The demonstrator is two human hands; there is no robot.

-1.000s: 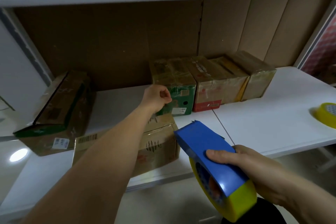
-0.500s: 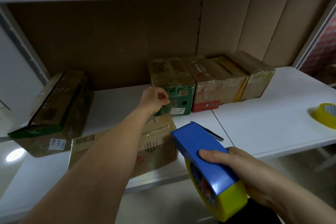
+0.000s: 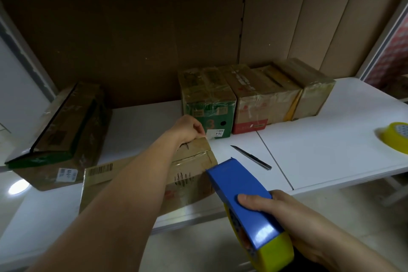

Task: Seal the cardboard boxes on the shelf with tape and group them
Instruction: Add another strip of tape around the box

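A brown cardboard box (image 3: 192,183) with a barcode label lies at the shelf's front edge, clear tape across its top. My left hand (image 3: 187,128) reaches over it, fingers curled at its far top corner, gripping that edge. My right hand (image 3: 298,223) holds a blue tape dispenser (image 3: 240,196) loaded with a yellow roll, just right of the box's near corner and in front of the shelf edge. Behind stands a row of taped boxes: a green one (image 3: 207,99), a red-banded one (image 3: 254,104), a yellow-sided one (image 3: 284,95) and a brown one (image 3: 313,95).
A long dark box (image 3: 66,130) lies on the left of the white shelf (image 3: 331,150). A utility knife (image 3: 251,158) rests on the shelf right of the front box. A spare yellow tape roll (image 3: 395,139) sits far right. Cardboard lines the back wall.
My right hand has drawn the dispenser back and down, uncovering the knife. My left hand stays at the box's far corner.
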